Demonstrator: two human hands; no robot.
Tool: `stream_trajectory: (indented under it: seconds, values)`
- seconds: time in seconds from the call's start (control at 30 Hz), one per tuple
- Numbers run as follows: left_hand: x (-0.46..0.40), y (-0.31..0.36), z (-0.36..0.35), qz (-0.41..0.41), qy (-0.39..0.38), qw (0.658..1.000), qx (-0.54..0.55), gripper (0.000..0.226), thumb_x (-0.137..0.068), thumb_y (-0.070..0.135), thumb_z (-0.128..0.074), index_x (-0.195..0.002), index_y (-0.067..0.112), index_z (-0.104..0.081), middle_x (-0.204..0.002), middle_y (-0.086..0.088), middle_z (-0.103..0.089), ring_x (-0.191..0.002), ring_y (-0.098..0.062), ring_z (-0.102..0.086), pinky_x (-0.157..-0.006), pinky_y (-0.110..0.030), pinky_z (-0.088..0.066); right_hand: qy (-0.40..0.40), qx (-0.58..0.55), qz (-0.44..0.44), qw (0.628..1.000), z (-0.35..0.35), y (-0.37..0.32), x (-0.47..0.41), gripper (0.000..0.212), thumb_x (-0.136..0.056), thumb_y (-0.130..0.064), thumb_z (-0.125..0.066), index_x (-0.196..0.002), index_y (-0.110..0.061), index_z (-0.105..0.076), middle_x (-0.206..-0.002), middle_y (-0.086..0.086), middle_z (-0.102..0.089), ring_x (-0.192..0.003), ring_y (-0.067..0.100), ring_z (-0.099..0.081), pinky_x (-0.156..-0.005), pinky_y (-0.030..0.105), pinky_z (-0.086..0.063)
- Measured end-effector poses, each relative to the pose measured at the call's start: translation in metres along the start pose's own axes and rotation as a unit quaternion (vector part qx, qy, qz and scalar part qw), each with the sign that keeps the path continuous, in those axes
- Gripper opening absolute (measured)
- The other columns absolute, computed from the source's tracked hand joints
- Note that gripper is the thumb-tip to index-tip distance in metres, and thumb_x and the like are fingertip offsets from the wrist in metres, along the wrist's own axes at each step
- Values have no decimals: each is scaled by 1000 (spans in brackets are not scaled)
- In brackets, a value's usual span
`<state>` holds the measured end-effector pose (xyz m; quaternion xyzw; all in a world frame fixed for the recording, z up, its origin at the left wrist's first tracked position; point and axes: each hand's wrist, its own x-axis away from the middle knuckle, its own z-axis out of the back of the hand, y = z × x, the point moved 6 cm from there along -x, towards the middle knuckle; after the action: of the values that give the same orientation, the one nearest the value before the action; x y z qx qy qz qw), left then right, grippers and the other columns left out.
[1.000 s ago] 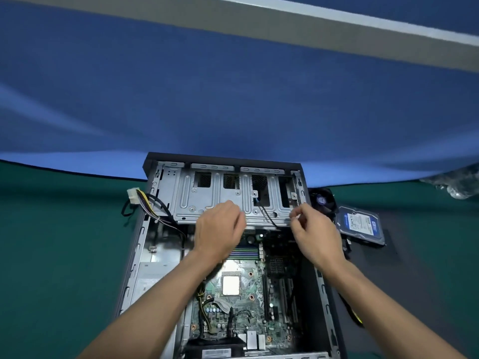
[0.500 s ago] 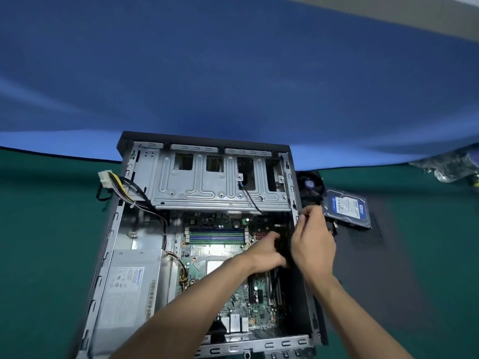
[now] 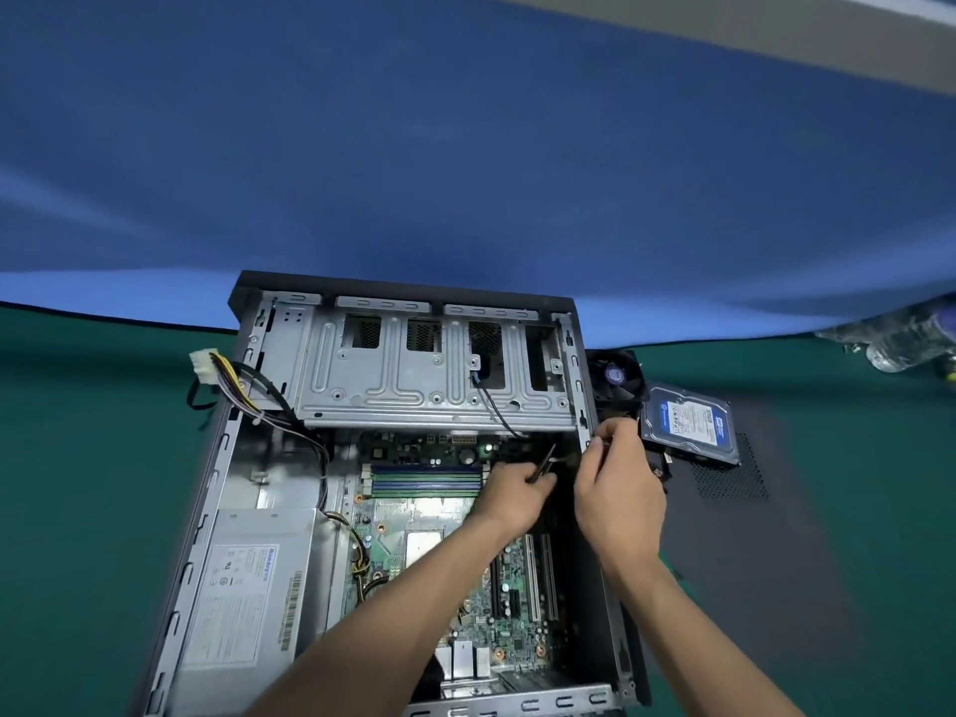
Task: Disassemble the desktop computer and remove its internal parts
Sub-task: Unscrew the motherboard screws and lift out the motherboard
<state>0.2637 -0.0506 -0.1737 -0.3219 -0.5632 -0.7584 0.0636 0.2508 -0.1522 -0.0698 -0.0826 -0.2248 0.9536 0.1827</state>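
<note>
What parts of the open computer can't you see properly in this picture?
- Head view: what the left hand grips, a thin dark thing; cable or tool, too small and dark to tell.
- Right hand: its fingertips pinch something tiny and hide it.
- Motherboard: both forearms cover its middle.
- Hard drive label: print too small to read.
- Case: near end cut off by the bottom edge.

Head view, steeply down onto open case (image 3: 248,323)
</note>
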Motion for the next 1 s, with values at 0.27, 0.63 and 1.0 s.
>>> stream_trajectory:
  seconds: [0.27, 0.63, 1.0]
  values:
    - [35, 17, 37, -38, 85, 992, -82, 33, -93, 24, -50, -61, 19, -44, -53, 4, -45, -49, -17, -42, -50, -27, -29, 23, 55, 93, 994, 10, -18, 4, 10, -86, -12, -57, -94, -15, -54, -84, -1, -54, -70, 20, -52, -52, 28, -31]
    - [76, 112, 92, -289, 98, 800, -516, 16, -79, 28, -44, -77, 15, -54, -81, -10, -65, -76, -30, -58, -63, -32, -35, -206, 0, 265, 942, -10, -56, 15, 29, -97, -36, -44, -122, -28, -56, -107, -13, -56, -103, 9, -51, -79, 26, -42]
    - [71, 147, 130, -468, 261, 774, -337, 23, -76, 12, -38, -61, 1, -51, -62, -11, -50, -58, -25, -44, -57, -35, -38, -251, -289, 40, 923, -18, -77, -12, 23, -94, -23, -56, -74, -21, -66, -59, -15, -61, -49, -5, -49, -50, 11, -36]
